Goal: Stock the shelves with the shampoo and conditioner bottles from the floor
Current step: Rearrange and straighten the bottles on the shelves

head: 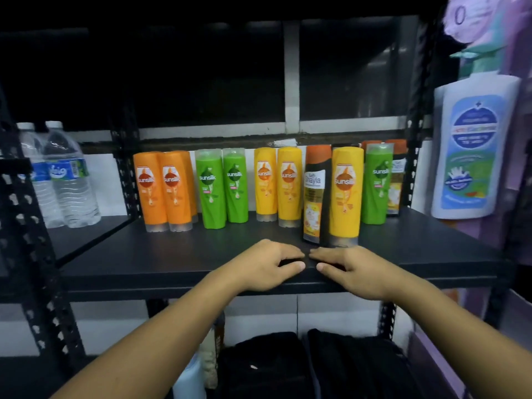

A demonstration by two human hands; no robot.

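Two water bottles (66, 174) stand far left. On the shelf (172, 254) you have two orange bottles (162, 191), three green bottles (213, 188), three yellow bottles (289, 185) and at least two dark bottles (313, 197), all upright, labels toward you. Your left grip (267, 263) and right grip (351, 269) rest loosely curled and empty on the shelf's front edge, just before the nearest dark and yellow bottles.
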